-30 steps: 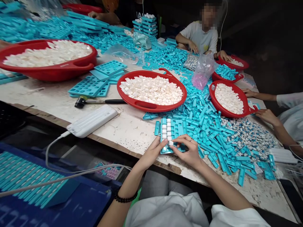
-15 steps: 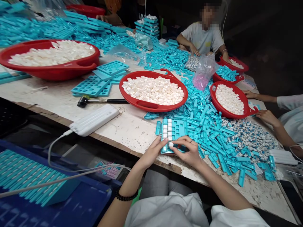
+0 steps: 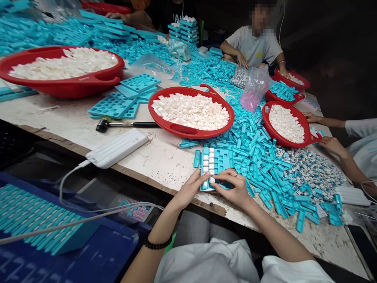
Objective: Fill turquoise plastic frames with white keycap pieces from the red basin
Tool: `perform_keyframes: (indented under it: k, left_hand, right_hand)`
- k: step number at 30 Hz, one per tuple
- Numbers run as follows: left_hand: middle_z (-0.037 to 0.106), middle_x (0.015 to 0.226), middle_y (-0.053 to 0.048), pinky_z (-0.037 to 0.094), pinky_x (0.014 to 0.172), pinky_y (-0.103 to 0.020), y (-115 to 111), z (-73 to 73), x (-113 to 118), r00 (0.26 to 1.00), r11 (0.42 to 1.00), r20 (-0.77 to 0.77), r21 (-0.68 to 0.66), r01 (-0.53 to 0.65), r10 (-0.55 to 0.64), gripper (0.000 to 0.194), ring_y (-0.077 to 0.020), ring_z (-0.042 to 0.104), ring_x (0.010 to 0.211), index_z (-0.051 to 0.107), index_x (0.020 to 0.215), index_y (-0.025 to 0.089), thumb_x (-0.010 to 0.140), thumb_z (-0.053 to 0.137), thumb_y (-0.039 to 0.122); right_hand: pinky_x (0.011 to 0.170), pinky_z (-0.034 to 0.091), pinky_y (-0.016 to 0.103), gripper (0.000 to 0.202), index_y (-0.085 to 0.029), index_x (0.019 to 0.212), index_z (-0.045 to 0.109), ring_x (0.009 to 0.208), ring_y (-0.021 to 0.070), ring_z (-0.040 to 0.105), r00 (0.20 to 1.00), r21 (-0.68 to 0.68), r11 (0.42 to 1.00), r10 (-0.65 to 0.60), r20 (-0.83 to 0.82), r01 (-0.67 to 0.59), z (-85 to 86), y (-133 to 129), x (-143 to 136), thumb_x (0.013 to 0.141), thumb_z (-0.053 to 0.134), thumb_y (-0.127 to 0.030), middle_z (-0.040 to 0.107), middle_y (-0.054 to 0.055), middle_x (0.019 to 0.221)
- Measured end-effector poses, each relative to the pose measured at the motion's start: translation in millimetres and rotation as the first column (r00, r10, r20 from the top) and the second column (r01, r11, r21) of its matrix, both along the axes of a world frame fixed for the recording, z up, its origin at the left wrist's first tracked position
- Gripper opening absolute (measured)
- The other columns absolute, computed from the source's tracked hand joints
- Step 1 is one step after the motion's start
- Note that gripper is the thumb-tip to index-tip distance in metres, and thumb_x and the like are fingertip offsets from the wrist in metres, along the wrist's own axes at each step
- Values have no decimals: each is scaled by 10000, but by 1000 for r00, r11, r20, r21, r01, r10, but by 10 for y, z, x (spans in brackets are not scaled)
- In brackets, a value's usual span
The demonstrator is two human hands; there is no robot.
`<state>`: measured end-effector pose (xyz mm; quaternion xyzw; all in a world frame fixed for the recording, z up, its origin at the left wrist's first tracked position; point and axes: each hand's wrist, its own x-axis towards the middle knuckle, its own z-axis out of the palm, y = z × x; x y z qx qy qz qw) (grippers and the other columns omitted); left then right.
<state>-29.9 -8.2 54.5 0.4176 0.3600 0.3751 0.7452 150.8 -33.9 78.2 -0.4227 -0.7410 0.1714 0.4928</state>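
Near the edge of the table (image 3: 165, 165), below the middle red basket (image 3: 191, 133), lies the blue tray (image 3: 224, 158), which looks light and stiff, best held by its rims. My right hand (image 3: 235, 188) has its grip pinched on a small white cap (image 3: 211, 179), likely hard, slick and easiest taken by its sides, while my left hand (image 3: 190, 188) presses thumb and fingers to the tray's left side.

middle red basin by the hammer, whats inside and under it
The red basin holds heaped white pieces that hide its floor. The hammer reaches its left edge; turquoise pieces show by its front rim. Anything underneath is covered.
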Motion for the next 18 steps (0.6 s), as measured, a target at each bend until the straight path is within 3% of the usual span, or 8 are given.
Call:
perform_keyframes:
  k: [5,18]
  left_hand:
    - [592,1453,-66,377,1146,-439,1,-18,-10,1000,999,8,41,-16,16,507,-309,460,1404,558,1378,230,935,625,468]
    - [726,1134,-70,446,1057,-451,-5,115,10,982,979,-182,203,-7,45,363,-294,633,1155,621,1117,193,858,712,430]
  right_hand:
    - [685,532,299,113,-221,1011,737,737,161,669,999,42,999,-7,49,5,5,-9,-26,901,722,-243,705,39,833]
    - [703,538,310,93,-229,1018,712,724,161,659,997,28,1000,3,79,-5,-25,-19,-12,936,670,-239,685,29,821]
